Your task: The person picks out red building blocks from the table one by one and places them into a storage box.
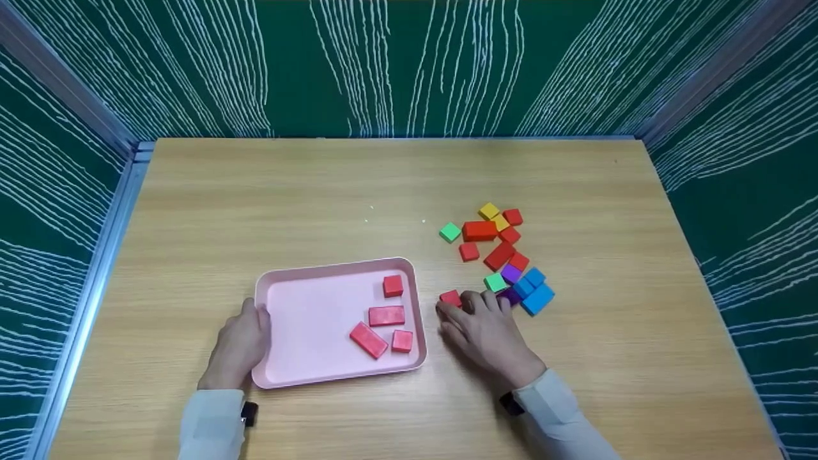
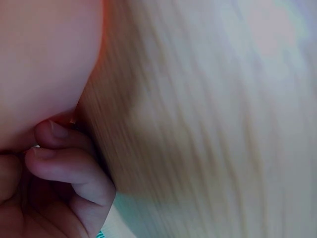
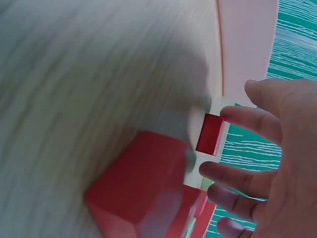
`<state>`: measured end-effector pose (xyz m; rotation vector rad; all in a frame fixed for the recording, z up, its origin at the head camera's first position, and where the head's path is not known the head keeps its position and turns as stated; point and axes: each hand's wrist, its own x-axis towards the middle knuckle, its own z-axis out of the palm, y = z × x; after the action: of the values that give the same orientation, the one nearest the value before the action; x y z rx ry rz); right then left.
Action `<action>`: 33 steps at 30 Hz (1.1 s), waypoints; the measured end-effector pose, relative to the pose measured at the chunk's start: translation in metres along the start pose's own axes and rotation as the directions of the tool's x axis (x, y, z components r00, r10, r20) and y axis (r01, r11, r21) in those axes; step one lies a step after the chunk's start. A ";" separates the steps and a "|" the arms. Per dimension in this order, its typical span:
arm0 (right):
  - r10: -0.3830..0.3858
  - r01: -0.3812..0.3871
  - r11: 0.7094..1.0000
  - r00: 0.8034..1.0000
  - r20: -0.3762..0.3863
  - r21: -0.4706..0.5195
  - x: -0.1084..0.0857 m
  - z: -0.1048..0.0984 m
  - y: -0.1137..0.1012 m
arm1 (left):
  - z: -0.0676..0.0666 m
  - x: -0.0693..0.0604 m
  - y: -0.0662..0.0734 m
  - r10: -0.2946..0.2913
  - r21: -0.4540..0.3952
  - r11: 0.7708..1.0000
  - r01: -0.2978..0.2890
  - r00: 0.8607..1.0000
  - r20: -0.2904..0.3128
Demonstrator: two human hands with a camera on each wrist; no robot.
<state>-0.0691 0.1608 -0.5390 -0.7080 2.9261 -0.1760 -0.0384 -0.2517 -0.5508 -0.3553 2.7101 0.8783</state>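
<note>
My left hand grips the left edge of the pink tray; in the left wrist view its fingers curl at the tray's edge. Two red cubes and two longer red blocks lie in the tray's right half. Right of the tray, my right hand is low over the table, fingertips beside a red cube. In the right wrist view the fingers of this hand are spread, one tip at a red block; contact cannot be told. A purple block is partly behind its fingers.
Loose red blocks, yellow ones, green ones and blue ones lie on the wooden table, right of the tray and beyond my right hand. Green walls with white lines stand behind and at both sides.
</note>
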 end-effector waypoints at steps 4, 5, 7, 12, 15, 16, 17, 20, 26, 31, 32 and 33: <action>-0.003 0.003 1.000 1.000 0.018 0.017 0.001 0.000 0.000 | 0.000 0.000 0.001 -0.004 0.004 1.000 0.004 1.000 0.004; -0.003 0.002 1.000 1.000 0.021 0.023 0.001 -0.001 0.000 | 0.000 0.000 0.001 -0.006 0.003 1.000 0.006 1.000 0.004; 0.002 -0.003 0.999 1.000 0.030 0.035 0.001 -0.002 0.000 | 0.000 0.000 0.002 -0.004 0.003 1.000 0.004 1.000 0.002; 0.018 -0.021 0.998 0.999 0.043 0.066 0.003 -0.009 -0.001 | 0.000 0.000 0.002 -0.003 0.004 1.000 0.003 1.000 -0.002; 0.012 -0.014 0.997 1.000 0.020 0.074 0.006 -0.015 -0.004 | 0.000 0.000 0.001 -0.006 0.003 1.000 0.006 1.000 0.002; 0.008 -0.009 0.997 1.000 0.007 0.076 0.008 -0.017 -0.006 | 0.000 0.000 0.001 -0.008 0.002 1.000 0.008 1.000 0.004; 0.003 -0.002 0.997 1.000 -0.004 0.076 0.010 -0.019 -0.008 | 0.000 0.000 0.001 -0.010 0.000 1.000 0.010 1.000 0.007; -0.022 0.023 0.997 1.000 -0.022 0.069 0.017 -0.025 -0.018 | 0.000 0.000 0.000 -0.015 0.000 1.000 0.015 1.000 0.011; -0.137 0.139 0.988 0.990 -0.034 0.067 0.036 -0.033 -0.050 | 0.000 0.000 -0.001 -0.019 -0.002 1.000 0.019 1.000 0.007; -0.260 0.262 0.964 0.964 -0.052 0.042 0.049 -0.031 -0.071 | 0.001 0.001 0.000 -0.028 -0.013 1.000 0.028 1.000 0.008; -0.276 0.278 0.959 0.960 -0.053 0.045 0.051 -0.031 -0.074 | 0.001 0.001 0.001 -0.030 -0.014 0.999 0.030 1.000 0.010; -0.290 0.293 0.955 0.955 -0.056 0.045 0.053 -0.030 -0.076 | 0.000 0.001 0.001 -0.029 -0.013 1.000 0.029 1.000 0.009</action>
<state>-0.0862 0.0714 -0.5034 -1.1399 2.8332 -0.3017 -0.0395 -0.2512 -0.5511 -0.3916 2.6860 0.8875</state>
